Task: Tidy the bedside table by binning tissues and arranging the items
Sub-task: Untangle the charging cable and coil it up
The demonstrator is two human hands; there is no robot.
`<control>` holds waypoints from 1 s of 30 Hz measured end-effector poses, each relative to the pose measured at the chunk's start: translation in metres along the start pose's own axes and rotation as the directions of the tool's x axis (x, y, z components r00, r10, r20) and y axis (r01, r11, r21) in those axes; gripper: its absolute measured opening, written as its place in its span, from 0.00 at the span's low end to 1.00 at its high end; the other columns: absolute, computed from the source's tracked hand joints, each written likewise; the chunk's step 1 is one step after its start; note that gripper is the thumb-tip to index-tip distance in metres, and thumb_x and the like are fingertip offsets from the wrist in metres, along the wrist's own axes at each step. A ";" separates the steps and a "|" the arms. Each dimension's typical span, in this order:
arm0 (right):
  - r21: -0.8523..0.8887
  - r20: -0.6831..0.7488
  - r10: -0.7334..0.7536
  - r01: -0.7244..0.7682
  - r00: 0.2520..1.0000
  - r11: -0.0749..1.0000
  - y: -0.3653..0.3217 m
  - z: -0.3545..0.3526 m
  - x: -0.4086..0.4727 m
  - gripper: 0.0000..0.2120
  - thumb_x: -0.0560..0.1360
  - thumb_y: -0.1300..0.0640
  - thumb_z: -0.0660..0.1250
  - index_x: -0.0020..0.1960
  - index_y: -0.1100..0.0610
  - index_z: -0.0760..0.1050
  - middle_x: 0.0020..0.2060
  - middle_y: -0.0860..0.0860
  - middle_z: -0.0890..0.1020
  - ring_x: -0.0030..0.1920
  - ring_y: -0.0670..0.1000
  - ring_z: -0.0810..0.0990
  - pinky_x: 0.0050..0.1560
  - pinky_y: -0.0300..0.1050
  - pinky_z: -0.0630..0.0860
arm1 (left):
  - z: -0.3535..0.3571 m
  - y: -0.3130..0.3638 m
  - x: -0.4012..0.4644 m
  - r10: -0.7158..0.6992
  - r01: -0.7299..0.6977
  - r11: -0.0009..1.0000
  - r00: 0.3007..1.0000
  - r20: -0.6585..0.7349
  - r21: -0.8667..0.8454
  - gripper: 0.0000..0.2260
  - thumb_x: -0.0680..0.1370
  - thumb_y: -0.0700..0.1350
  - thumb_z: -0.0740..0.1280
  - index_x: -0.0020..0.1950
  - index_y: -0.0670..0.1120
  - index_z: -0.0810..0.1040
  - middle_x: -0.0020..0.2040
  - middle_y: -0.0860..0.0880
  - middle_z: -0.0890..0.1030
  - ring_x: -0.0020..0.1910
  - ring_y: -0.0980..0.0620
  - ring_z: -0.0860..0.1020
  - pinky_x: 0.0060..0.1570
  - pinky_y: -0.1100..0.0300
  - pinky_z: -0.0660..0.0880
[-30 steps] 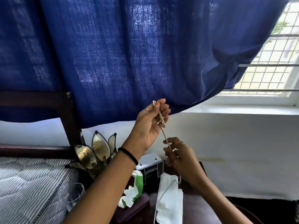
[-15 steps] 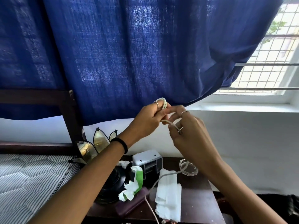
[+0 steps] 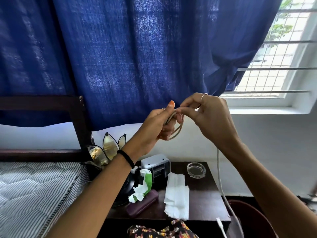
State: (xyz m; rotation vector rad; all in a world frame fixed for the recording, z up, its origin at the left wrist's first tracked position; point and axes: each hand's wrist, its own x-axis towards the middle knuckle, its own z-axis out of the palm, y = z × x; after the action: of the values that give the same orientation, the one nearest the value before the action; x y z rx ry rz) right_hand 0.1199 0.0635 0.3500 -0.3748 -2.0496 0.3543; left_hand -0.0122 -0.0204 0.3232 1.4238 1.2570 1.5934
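Both hands are raised above the dark wooden bedside table (image 3: pixel 207 201). My left hand (image 3: pixel 155 125) grips a small coil of white cable (image 3: pixel 176 130). My right hand (image 3: pixel 208 117) pinches a loop of the same cable beside it. The loose end hangs down past the table's right edge to a plug (image 3: pixel 219 223). On the table lie a flat stack of white tissues (image 3: pixel 176 198), a crumpled green-and-white tissue (image 3: pixel 142 188), a purple case (image 3: pixel 142 202), a small grey box (image 3: pixel 155 164) and a glass ashtray (image 3: pixel 196 169).
A striped mattress (image 3: pixel 34 191) and a dark bed frame (image 3: pixel 80 121) stand on the left. A leaf-shaped lamp (image 3: pixel 106 149) sits behind the table. A blue curtain (image 3: pixel 128 57) hangs behind the hands. A reddish bin (image 3: pixel 247 217) is at lower right. Patterned cloth (image 3: pixel 161 230) lies below.
The hands have come together from pulling the cable taut and have wound loops into a coil. The view has dropped, showing more of the table, the ashtray and the bin.
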 end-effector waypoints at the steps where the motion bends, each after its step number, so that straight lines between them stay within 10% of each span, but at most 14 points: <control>1: 0.075 -0.001 0.011 -0.011 1.000 0.997 0.000 -0.001 -0.002 0.03 0.71 0.52 0.72 0.40 0.50 0.81 0.31 0.40 0.80 0.33 0.39 0.78 0.33 0.27 0.71 | 0.002 0.003 -0.002 0.000 0.000 0.999 1.000 0.003 -0.038 0.22 0.81 0.56 0.53 0.34 0.48 0.76 0.23 0.54 0.60 0.22 0.56 0.56 0.22 0.65 0.58; 15: 0.770 0.152 0.374 -0.347 0.915 0.535 0.002 0.015 -0.055 0.13 0.81 0.52 0.57 0.48 0.53 0.80 0.29 0.55 0.73 0.24 0.47 0.69 0.24 0.37 0.66 | 0.038 0.017 -0.004 0.020 0.019 0.783 0.998 0.054 -0.622 0.18 0.81 0.51 0.52 0.38 0.44 0.74 0.20 0.54 0.61 0.19 0.59 0.57 0.21 0.67 0.54; 25: 0.611 0.412 0.401 -0.575 0.818 0.544 0.003 0.030 -0.090 0.11 0.82 0.60 0.57 0.62 0.55 0.72 0.27 0.51 0.77 0.19 0.47 0.72 0.19 0.36 0.67 | 0.031 0.006 0.002 0.001 -0.064 0.800 0.994 -0.106 -0.596 0.15 0.82 0.49 0.55 0.49 0.42 0.77 0.29 0.52 0.74 0.30 0.57 0.74 0.35 0.63 0.75; 30: 0.334 0.472 0.436 -0.612 0.767 0.717 0.002 0.022 -0.090 0.14 0.79 0.62 0.61 0.64 0.56 0.71 0.26 0.53 0.77 0.19 0.47 0.72 0.19 0.38 0.70 | 0.021 0.002 0.000 0.016 -0.088 0.897 0.986 -0.167 -0.434 0.12 0.81 0.47 0.56 0.51 0.44 0.78 0.37 0.51 0.83 0.44 0.53 0.83 0.45 0.62 0.78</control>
State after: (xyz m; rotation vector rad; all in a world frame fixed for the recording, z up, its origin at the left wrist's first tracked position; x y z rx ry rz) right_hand 0.1431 0.0266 0.2685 -0.6365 -2.0756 1.3538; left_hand 0.0088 -0.0163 0.3236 1.0656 0.8662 1.9124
